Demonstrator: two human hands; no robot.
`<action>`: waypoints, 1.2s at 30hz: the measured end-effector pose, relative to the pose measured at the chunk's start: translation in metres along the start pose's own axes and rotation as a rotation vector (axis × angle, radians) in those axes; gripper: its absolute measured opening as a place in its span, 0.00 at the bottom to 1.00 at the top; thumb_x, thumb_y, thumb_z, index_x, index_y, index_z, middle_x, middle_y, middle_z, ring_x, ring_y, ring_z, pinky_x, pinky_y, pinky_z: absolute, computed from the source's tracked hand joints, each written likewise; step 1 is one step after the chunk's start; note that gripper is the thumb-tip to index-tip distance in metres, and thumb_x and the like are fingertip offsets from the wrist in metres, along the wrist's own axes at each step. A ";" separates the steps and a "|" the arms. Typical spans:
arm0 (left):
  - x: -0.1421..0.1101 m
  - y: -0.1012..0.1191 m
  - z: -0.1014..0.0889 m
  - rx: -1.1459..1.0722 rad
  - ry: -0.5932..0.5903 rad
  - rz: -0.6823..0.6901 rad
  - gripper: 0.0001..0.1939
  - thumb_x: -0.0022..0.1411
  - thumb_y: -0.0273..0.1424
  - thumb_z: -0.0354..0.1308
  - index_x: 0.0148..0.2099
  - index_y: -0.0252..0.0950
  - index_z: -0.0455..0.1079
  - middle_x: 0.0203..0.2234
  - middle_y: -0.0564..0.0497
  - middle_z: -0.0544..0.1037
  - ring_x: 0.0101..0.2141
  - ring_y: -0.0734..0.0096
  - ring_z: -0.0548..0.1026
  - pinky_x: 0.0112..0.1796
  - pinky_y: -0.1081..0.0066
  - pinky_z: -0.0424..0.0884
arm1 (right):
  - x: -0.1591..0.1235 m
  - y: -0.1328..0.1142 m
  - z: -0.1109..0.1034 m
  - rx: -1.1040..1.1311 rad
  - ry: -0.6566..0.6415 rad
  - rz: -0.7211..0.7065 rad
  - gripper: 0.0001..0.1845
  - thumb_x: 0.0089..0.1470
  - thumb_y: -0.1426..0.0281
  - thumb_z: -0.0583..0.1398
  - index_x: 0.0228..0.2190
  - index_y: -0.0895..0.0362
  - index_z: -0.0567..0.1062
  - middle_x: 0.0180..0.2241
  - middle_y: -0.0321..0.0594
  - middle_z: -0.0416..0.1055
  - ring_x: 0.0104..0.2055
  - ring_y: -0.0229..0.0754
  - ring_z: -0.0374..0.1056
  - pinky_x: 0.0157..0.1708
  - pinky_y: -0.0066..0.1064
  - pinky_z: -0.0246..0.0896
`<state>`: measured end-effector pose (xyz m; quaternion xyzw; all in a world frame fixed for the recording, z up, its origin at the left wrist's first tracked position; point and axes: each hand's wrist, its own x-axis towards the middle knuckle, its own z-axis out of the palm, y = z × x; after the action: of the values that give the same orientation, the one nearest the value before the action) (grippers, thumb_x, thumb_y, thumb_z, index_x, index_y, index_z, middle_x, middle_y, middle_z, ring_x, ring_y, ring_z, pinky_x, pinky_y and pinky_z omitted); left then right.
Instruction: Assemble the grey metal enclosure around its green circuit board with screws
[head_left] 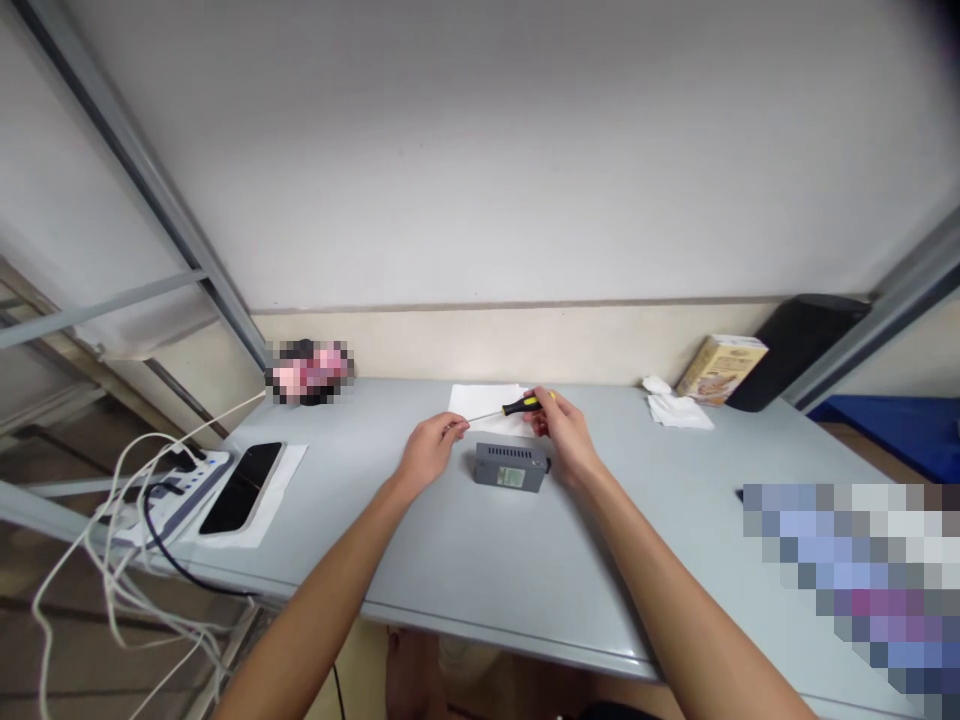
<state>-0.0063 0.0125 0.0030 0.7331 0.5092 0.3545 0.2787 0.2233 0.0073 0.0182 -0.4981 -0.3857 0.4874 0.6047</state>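
A screwdriver [517, 406] with a black and yellow handle spans the gap between my two hands, above the desk. My right hand [559, 425] is closed around its handle. The fingers of my left hand [439, 445] pinch the tip end of the thin metal shaft; whether a screw is there too is too small to tell. Just below, a dark grey box-shaped device [511, 467] with vent slots on top and a pale label in front stands on the desk. Behind the hands lies a white sheet of paper [480, 397], partly covered by them.
The grey desk [420, 560] has a phone [244, 488] on white paper and a power strip [176, 500] with tangled cables at left. At back right are crumpled tissues [679, 410], a yellow box [722, 370] and a black cylinder [799, 345]. Blurred items lie far left and right.
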 end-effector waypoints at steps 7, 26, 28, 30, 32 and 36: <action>-0.002 0.002 -0.001 0.043 0.007 -0.017 0.12 0.69 0.38 0.55 0.39 0.39 0.77 0.34 0.52 0.81 0.34 0.66 0.75 0.38 0.70 0.67 | 0.001 0.000 -0.001 0.015 0.013 -0.009 0.24 0.48 0.45 0.67 0.32 0.54 0.80 0.21 0.35 0.71 0.23 0.37 0.58 0.25 0.32 0.53; -0.002 0.006 -0.003 0.041 0.052 -0.057 0.13 0.68 0.42 0.57 0.36 0.39 0.74 0.28 0.54 0.76 0.30 0.69 0.71 0.34 0.71 0.63 | 0.005 0.005 -0.004 0.024 -0.004 -0.002 0.23 0.51 0.47 0.66 0.34 0.54 0.80 0.22 0.35 0.71 0.24 0.37 0.57 0.26 0.32 0.52; -0.002 0.005 -0.002 0.032 0.063 -0.059 0.12 0.67 0.42 0.58 0.36 0.39 0.73 0.28 0.54 0.76 0.30 0.69 0.71 0.34 0.71 0.63 | 0.004 0.005 -0.004 0.026 -0.002 -0.002 0.23 0.51 0.47 0.66 0.34 0.54 0.80 0.22 0.35 0.71 0.24 0.38 0.57 0.26 0.32 0.52; -0.001 0.004 -0.002 0.024 0.074 -0.055 0.11 0.66 0.41 0.61 0.36 0.39 0.74 0.27 0.55 0.75 0.29 0.69 0.71 0.33 0.71 0.63 | 0.004 0.004 -0.003 0.027 -0.002 -0.001 0.23 0.50 0.46 0.66 0.34 0.54 0.80 0.22 0.35 0.71 0.24 0.38 0.58 0.26 0.32 0.53; -0.001 0.001 -0.001 0.010 0.091 -0.049 0.10 0.64 0.40 0.63 0.36 0.39 0.74 0.28 0.55 0.76 0.29 0.70 0.70 0.33 0.71 0.64 | 0.004 0.004 -0.003 0.028 -0.001 0.002 0.24 0.50 0.46 0.67 0.33 0.54 0.80 0.22 0.35 0.71 0.24 0.38 0.58 0.26 0.32 0.53; 0.000 -0.002 0.000 -0.009 0.103 -0.027 0.07 0.64 0.37 0.62 0.37 0.39 0.76 0.33 0.53 0.80 0.30 0.69 0.71 0.36 0.70 0.66 | 0.004 0.003 -0.003 0.025 0.000 0.004 0.24 0.50 0.46 0.67 0.34 0.54 0.80 0.22 0.34 0.71 0.23 0.37 0.58 0.26 0.32 0.53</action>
<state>-0.0077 0.0135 0.0015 0.7056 0.5312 0.3902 0.2601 0.2266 0.0105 0.0144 -0.4911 -0.3786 0.4935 0.6099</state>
